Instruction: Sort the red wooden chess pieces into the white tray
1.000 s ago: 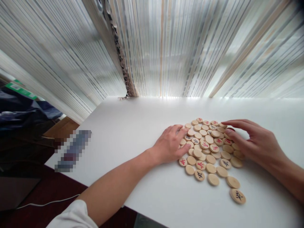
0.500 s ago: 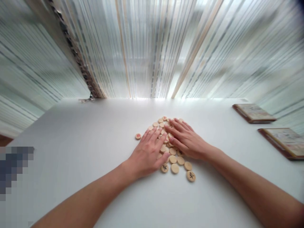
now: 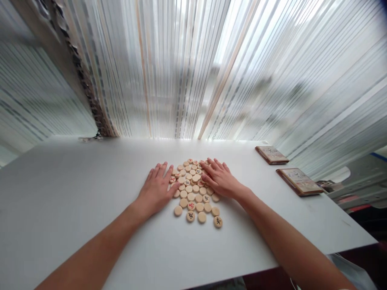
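Observation:
Several round wooden xiangqi pieces [image 3: 191, 196] lie spread in a close cluster on the white table [image 3: 75, 193]. Some show red or black characters; many show a plain face. Along the cluster's left edge rests my left hand [image 3: 157, 188], palm down with its fingers stretched out and its thumb touching the pieces. My right hand [image 3: 220, 178] lies flat over the right side, fingers spread across some pieces and hiding them. A piece with a black character [image 3: 218, 222] sits at the near right end of the group.
Two flat brown-edged boxes [image 3: 299, 181] with printed tops lie on the table's right side. A striped string curtain [image 3: 169, 80] hangs behind the far edge. Past the right edge, a grey structure [image 3: 359, 181] stands beyond the table.
My left hand has drawn off the pile to its left side, uncovering more pieces. The pieces are spread flatter. The view has shifted right, showing the table's near right edge.

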`<state>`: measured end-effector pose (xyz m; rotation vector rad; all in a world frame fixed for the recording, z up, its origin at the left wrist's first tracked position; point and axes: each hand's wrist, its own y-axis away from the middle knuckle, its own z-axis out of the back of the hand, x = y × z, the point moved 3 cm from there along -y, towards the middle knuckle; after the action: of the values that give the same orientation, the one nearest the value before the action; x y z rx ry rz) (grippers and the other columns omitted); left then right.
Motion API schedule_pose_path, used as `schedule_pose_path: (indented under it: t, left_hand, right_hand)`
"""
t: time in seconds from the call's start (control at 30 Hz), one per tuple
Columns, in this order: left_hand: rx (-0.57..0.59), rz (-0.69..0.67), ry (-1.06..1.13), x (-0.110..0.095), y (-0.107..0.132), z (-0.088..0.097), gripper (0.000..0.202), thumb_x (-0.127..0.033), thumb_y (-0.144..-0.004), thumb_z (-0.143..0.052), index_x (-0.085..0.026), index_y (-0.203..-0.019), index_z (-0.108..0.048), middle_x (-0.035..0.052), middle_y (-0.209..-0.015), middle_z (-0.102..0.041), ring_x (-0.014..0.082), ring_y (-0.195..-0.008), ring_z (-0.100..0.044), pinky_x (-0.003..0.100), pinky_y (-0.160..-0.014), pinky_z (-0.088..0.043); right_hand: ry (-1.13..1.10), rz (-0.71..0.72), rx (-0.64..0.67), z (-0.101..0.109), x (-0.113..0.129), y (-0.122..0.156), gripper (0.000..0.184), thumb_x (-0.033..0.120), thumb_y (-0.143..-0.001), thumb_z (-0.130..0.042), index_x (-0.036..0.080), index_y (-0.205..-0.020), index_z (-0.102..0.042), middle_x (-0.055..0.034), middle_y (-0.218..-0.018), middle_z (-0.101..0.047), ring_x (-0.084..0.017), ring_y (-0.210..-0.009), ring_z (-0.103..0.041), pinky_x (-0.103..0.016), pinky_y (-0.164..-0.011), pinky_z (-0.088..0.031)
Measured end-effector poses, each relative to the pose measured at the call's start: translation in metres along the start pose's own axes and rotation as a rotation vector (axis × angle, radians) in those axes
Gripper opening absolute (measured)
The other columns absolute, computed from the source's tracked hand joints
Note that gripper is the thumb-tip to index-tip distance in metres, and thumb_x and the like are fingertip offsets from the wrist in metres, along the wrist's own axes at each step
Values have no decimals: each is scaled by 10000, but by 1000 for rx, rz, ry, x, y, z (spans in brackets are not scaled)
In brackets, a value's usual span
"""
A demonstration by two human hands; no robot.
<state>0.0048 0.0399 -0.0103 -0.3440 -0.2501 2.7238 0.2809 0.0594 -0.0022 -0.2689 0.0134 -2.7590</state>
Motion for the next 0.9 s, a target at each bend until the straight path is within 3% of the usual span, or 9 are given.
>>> schedule_pose_path:
  t: [0.17,0.3,0.37,0.5,0.63,0.9]
  left_hand:
    - [-55,-15,9,-5,-2,6,625,-404,-1113,-357,-88,-1639,-476,245,-1724,-427,437,-1629,-344,660,-1306,-287]
    - [-34,-234,30,-31,3,9,598,-446,-1089,-472,-217,-1641,-504,129,-1759,-417,348,-1668,-292,581,-1363,-203]
    - [19,-370,36,-41,6,5,620,-492,-1093,-475,-193,-1636,-509,153,-1764,-398,364,-1665,-296,607,-1357,-193]
    - [71,-349,2,-41,7,-1,691,-544,-1103,-427,-142,-1664,-459,174,-1757,-397,368,-1660,-308,599,-1348,-207]
    - [92,-233,-45,-25,-2,-1,719,-546,-1102,-385,-132,-1689,-412,163,-1779,-355,379,-1660,-303,603,-1338,-229]
    - [41,-94,-84,4,-18,4,737,-571,-1105,-340,-111,-1674,-432,186,-1752,-406,372,-1653,-323,602,-1352,-218]
  right_hand:
    - [2,-55,-38,2,-9,-3,740,609,-1143,-153,190,-1727,-329,-245,-1778,-298,-452,-1663,-237,-745,-1280,-210]
    - [2,71,-48,6,18,-2,694,602,-1147,-231,245,-1736,-315,-152,-1825,-215,-376,-1703,-124,-678,-1335,-124]
    - [7,168,-19,5,36,0,668,585,-1147,-290,274,-1738,-311,-94,-1836,-190,-325,-1712,-98,-600,-1364,-107]
    - [22,248,29,2,55,2,670,537,-1152,-322,235,-1749,-278,-83,-1821,-237,-284,-1712,-121,-532,-1380,-121]
    - [30,178,31,1,41,0,732,599,-1144,-279,190,-1750,-269,-137,-1820,-225,-352,-1700,-156,-585,-1362,-168]
    - [-14,4,-28,1,-19,-5,759,656,-1123,-239,218,-1740,-296,-177,-1812,-246,-413,-1692,-153,-666,-1328,-184]
